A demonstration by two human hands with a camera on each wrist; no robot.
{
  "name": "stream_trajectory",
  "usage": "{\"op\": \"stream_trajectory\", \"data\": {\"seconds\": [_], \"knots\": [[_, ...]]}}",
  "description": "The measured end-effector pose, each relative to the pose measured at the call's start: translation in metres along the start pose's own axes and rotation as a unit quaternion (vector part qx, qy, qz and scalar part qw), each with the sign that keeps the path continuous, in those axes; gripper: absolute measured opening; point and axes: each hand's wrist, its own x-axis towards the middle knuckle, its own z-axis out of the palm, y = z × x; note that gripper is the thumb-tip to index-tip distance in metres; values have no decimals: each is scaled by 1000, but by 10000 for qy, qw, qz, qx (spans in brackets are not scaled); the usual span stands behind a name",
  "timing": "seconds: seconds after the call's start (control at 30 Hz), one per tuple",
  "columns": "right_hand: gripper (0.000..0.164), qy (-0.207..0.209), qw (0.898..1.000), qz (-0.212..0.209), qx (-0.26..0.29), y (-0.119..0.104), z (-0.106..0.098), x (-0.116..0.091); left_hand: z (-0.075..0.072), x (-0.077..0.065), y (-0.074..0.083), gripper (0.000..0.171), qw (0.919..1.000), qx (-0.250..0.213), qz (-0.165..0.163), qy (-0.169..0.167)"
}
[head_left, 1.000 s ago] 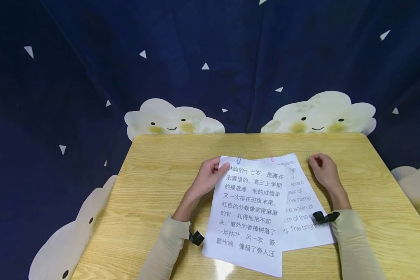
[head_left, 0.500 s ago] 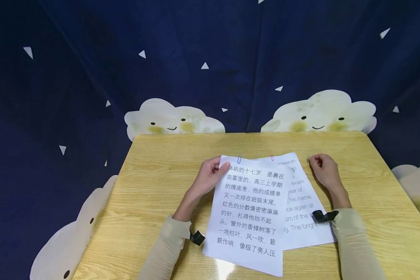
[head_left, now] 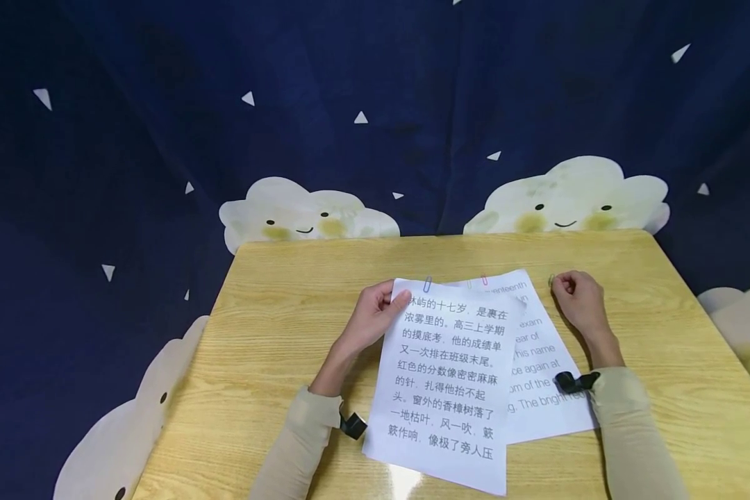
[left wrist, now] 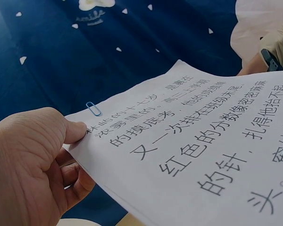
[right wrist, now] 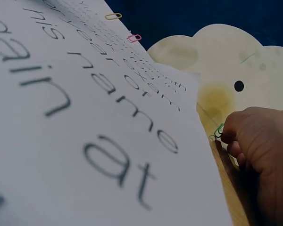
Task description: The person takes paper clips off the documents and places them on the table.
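Note:
My left hand [head_left: 375,316] grips the top left corner of a sheet with Chinese print [head_left: 440,389], thumb on its face and fingers behind. A blue paper clip [left wrist: 93,109] sits on that sheet's top edge, close to the thumb. Partly behind it is a sheet with English print [head_left: 553,423], slanted to the right. On this second sheet's top edge are a pink paper clip [right wrist: 134,38] and a yellow paper clip [right wrist: 113,16]. Right of the sheets, my right hand [head_left: 578,302] pinches a green paper clip [right wrist: 219,129] between thumb and forefinger.
The sheets are over a wooden table [head_left: 287,292] with rounded far corners. Behind it hangs a dark blue curtain [head_left: 325,55] with white triangles and smiling clouds. A small black wrist camera [head_left: 353,425] is strapped at the left cuff, another black camera [head_left: 565,381] at the right.
The head view has shifted slightly. Both hands keep their hold, and the sheets stay in nearly the same place.

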Motion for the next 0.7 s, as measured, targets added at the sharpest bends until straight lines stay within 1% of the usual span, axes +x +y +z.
{"op": "stream_trajectory", "data": {"seconds": [0.17, 0.5, 0.7], "knots": [[30, 132, 9999, 38, 26, -1, 0, 1, 0, 0, -1, 24, 10000, 17, -26, -3], [33, 290, 9989, 341, 108, -3, 0, 2, 2, 0, -2, 24, 10000, 7, -28, -2], [34, 439, 9985, 317, 99, 0, -2, 3, 3, 1, -4, 24, 9999, -118, -9, -88]]}}
